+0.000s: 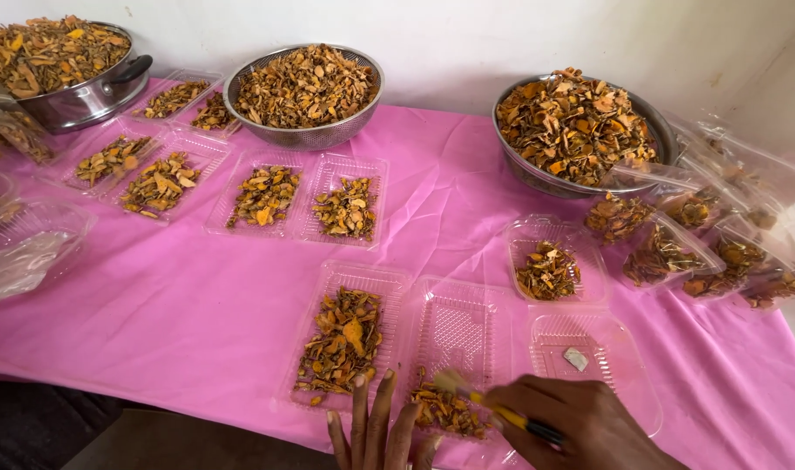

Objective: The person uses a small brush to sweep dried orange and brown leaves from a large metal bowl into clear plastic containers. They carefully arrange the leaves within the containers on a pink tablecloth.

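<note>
Right hand (580,422) is pinching a thin yellow-and-black tool (493,409) (brush or pen, can't tell which), grip closed around its shaft, tip pointing left over the clear hinged tray (454,335). Left hand (376,431) is lying flat just left of that tip, fingers spread and holding nothing, fingertips touching the near edge of the tray.

Risks as I'm seeing them: the tray is sitting right at the near edge of the worktop (197,305), so a push from the tool could be tipping it off. The orange-brown dried chips (445,409) under the tip are loose and light; a flick is likely scattering them onto the pink cloth. Flimsy plastic could also be flexing under the flat hand.

Chips look dry, curled, irregular, piled only in the tray's near end. Full tray (341,339) is sitting just beyond the left hand; empty tray with a small white sachet (576,359) beyond the right hand.
</note>
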